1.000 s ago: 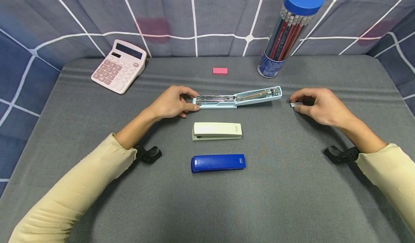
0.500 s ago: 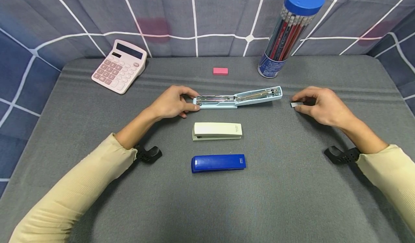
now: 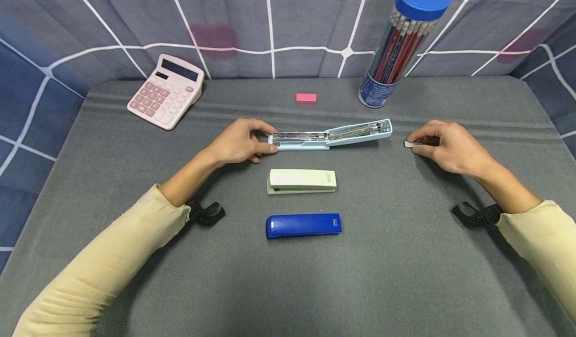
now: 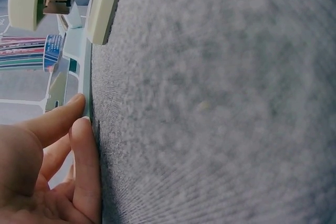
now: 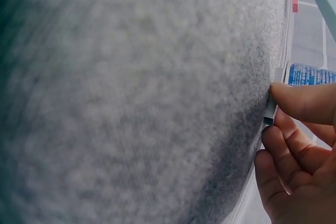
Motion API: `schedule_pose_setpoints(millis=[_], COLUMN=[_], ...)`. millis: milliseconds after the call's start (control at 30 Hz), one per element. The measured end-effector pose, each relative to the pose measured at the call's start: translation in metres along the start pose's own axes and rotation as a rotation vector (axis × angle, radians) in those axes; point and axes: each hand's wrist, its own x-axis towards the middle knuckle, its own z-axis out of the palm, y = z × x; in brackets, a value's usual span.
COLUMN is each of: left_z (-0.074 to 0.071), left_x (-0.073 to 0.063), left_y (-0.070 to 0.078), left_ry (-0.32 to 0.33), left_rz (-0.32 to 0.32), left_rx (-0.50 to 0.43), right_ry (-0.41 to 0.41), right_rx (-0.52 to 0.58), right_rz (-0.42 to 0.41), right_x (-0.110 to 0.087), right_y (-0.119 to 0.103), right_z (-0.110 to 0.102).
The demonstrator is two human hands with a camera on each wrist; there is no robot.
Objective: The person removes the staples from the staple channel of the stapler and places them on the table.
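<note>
A light blue stapler lies folded out at the back middle, its metal magazine facing up and its top half angled to the right. My left hand pinches the left end of its base between thumb and fingers. To the right, my right hand pinches a small grey strip of staples close over the table. In the right wrist view the staple strip stands out between thumb and fingertips. Nearer the front, a cream stapler and a blue stapler lie closed in parallel.
Behind the light blue stapler lies a pink eraser-like block. A pink calculator sits at the back left. A tall clear tub of pencils with a blue lid stands at the back right, before the grey checked cloth.
The right hand shifts very slightly to the right, and the staple strip turns a little in its fingers. The left hand and the light blue stapler stay where they were.
</note>
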Motion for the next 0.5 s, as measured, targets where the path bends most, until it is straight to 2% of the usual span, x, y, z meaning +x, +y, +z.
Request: schedule_pose_setpoints(millis=[500], left_z=[0.0014], left_x=[-0.0016], left_y=[0.0026], left_ry=[0.021], left_rz=[-0.008], left_rx=[-0.003], right_ry=[0.002], right_rx=[0.013], right_rz=[-0.02], right_x=[-0.002], right_y=[0.0014], right_z=[-0.0004])
